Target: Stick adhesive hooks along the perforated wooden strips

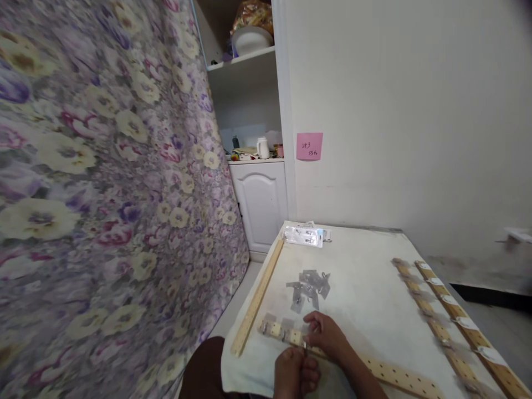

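Observation:
A perforated wooden strip (286,334) lies across the near part of the white-covered table (366,288), with a few metal hooks fixed along its left end. My right hand (328,334) rests on this strip with its fingers curled down over it. Just below, my left hand (294,376) is closed in a pinch around a small metal piece (305,348) at the strip's near edge. A loose pile of grey metal hooks (310,287) sits a little beyond the hands.
A plain wooden strip (257,299) runs along the table's left edge. Two more strips with hooks (440,330) lie at the right. A clear plastic packet (305,235) sits at the far edge. A floral curtain (103,194) hangs on the left, beside a white cabinet (260,202).

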Action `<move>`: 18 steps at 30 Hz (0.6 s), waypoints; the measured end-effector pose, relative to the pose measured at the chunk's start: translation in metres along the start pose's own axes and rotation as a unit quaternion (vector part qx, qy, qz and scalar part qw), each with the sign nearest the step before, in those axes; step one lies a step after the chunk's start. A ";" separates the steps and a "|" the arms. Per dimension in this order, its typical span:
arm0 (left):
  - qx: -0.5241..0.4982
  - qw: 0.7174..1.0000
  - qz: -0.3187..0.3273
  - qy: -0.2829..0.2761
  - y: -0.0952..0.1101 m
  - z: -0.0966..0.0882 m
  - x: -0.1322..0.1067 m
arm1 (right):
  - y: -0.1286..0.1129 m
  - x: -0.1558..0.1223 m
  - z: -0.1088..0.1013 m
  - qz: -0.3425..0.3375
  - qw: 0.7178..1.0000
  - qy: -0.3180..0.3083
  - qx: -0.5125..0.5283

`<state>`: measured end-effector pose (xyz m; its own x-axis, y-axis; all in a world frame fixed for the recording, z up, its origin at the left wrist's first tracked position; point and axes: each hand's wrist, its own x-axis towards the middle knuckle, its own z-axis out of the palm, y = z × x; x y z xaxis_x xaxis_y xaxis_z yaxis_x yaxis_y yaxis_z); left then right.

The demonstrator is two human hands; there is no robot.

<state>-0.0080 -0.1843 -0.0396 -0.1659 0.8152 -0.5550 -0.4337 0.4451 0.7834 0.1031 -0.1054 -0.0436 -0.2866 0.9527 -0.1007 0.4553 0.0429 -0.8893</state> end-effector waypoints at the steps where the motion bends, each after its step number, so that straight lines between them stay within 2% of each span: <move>1: 0.000 1.000 0.000 -0.001 0.000 0.000 0.000 | 0.000 0.000 0.000 0.000 1.000 -0.001 0.002; 8: -0.011 1.000 0.018 -0.018 -0.003 -0.004 -0.002 | -0.001 -0.002 0.001 -0.015 1.000 0.006 0.023; 12: -0.013 1.000 0.018 -0.019 -0.004 -0.005 -0.002 | 0.001 -0.006 -0.006 -0.044 0.998 0.010 0.039; 18: -0.010 1.000 0.018 -0.019 -0.006 -0.005 -0.002 | 0.010 -0.009 -0.030 -0.063 0.993 0.094 0.029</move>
<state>-0.0099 -0.1904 -0.0452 -0.1485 0.8444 -0.5147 -0.4456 0.4075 0.7971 0.1355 -0.1041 -0.0386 -0.1735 0.9805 0.0924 0.3755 0.1525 -0.9142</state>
